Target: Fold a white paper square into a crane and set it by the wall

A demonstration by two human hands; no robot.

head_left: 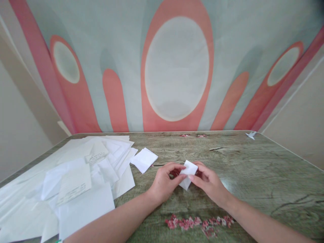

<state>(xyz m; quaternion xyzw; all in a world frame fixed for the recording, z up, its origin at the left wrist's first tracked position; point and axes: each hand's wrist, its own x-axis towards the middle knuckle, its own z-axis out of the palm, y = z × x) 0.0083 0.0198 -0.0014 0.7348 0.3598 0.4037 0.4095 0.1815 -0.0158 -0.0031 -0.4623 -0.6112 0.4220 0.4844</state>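
A small folded white paper (189, 168) is held up between both hands, above the middle of the wood-patterned table (248, 182). My left hand (165, 180) pinches its left side between thumb and fingers. On the right side, my right hand (209, 180) grips it with the thumb in front and the fingers behind. The paper has a diamond-like outline, with a fold across its middle and a lower point hanging down.
Loose white sheets (86, 209) cover the table's left side, some with printed lines. Folded white squares (144, 160) lie left of the hands. A small folded paper piece (251, 135) sits at the back right corner. Behind the table hangs a patterned cloth (227, 40).
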